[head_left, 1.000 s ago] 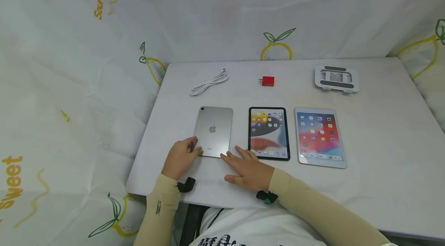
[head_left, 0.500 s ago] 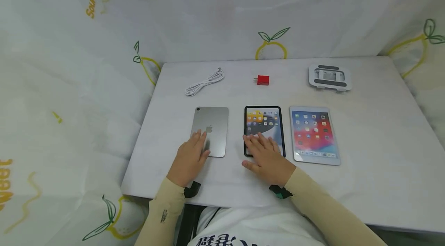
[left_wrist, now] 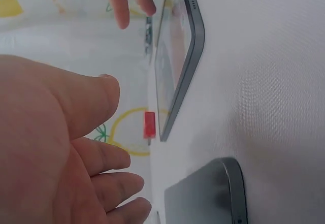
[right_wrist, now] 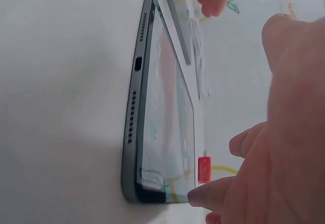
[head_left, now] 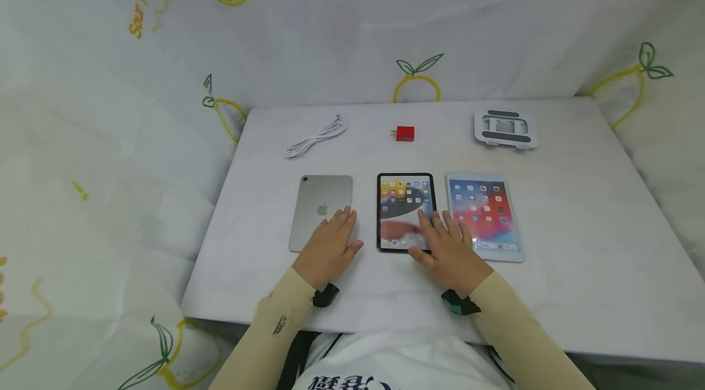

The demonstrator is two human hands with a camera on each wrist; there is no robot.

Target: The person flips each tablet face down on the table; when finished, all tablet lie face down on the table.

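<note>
Tablet (head_left: 317,206) w/ silver back up, below L hand (head_left: 328,248)

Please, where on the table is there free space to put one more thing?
The widest bare patch lies right of the white tablet and stand, up to the edge of the table. A narrower one lies left of the silver tablet and white cable. Crowded: the narrow gap between the black-framed tablet and the white one, partly under the right hand.
</note>
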